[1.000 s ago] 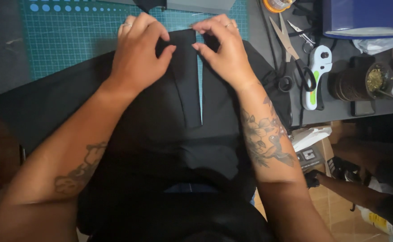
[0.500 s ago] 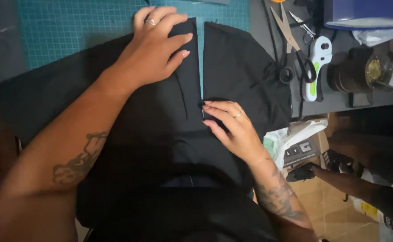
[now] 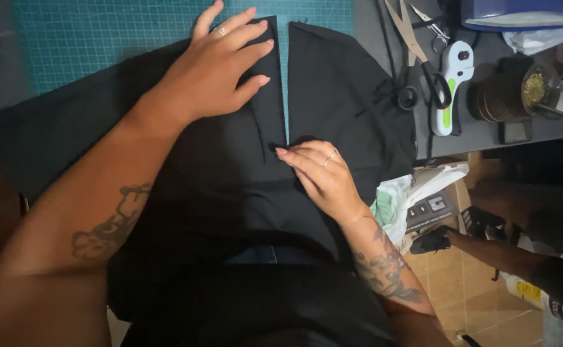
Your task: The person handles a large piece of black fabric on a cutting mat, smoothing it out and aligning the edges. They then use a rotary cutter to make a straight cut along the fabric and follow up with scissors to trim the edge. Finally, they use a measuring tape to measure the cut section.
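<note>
- Head view: a black woven fabric piece (image 3: 333, 96) is spread over a teal gridded cutting mat (image 3: 101, 45) on a dark grey table (image 3: 480, 132).
- Just right of the fabric, one pair of black-handled scissors (image 3: 416, 58) and one white handheld tool with green trim (image 3: 451, 87) are laid; a dark spool with a brass top (image 3: 509, 96) is set further right.
- Below the table edge, a white plastic bag (image 3: 403, 193) is seen, and another person's hand (image 3: 439, 239) is held over the tiled floor.
- Two fabric panels are counted, parted by one narrow slit that runs away from the person.
- The left hand (image 3: 220, 71) is pressed flat, fingers spread, on the left panel.
- The right hand (image 3: 323, 173) is laid at the slit's near end, fingers together; nothing is gripped.
</note>
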